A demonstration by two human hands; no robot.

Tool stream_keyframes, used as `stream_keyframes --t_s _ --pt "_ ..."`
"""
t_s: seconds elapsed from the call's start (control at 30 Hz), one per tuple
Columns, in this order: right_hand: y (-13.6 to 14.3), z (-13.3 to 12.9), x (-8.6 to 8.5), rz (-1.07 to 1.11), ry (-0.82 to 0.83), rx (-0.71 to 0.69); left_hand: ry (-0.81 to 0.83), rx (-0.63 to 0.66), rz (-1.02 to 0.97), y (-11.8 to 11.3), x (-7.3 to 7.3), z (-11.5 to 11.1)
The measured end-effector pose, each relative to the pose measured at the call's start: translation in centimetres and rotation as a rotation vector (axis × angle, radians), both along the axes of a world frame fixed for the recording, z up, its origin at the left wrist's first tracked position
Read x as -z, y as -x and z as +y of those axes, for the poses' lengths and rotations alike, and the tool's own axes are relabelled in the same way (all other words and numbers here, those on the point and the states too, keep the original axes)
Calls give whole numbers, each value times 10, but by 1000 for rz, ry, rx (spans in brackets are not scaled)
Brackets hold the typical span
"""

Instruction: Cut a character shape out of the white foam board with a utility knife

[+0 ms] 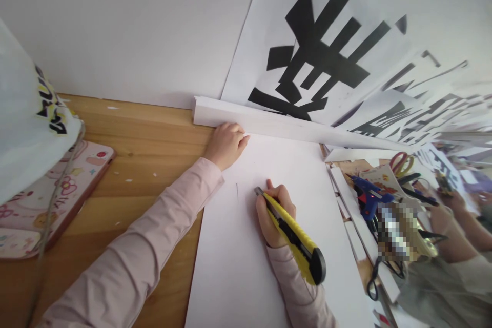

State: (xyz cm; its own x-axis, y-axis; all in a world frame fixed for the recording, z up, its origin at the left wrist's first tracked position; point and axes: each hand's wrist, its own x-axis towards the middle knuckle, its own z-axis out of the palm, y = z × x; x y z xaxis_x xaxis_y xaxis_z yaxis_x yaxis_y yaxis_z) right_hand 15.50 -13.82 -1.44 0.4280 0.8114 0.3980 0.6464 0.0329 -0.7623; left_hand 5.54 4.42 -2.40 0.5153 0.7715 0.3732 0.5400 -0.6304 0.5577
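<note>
My right hand point(277, 215) is wrapped round a yellow utility knife point(298, 233). Its metal tip points up and left, just above a large white board point(226, 271) lying on the table. A short thin dark line point(237, 190) marks the board left of the tip. At the far left corner of that board my left hand point(227, 144) is closed, fingers curled over its edge; the fingertips are partly hidden. Right behind those fingers runs a long folded white strip point(261, 119) along the wall.
Sheets with bold black characters point(323, 51) lean against the wall. At left, a plastic bag point(31, 113) partly covers a pink patterned case point(77, 179). A blue glue gun point(371, 195), scissors point(402, 164) and white strips point(355, 241) lie at right, beside a co-worker's arms point(448, 230).
</note>
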Motion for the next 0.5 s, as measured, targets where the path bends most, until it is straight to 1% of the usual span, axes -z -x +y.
stream_keyframes --t_s 0.13,0.23,0.37,0.5 --pt "5 -23 0 13 59 3 1 -1 2 0 -1 0" --pt "6 -35 2 22 85 -6 0 -1 -7 1 0 0" --pt "8 -41 3 30 90 -9 5 -2 -20 1 0 0" --pt "9 -41 2 48 76 -10 18 -2 -23 0 -1 0"
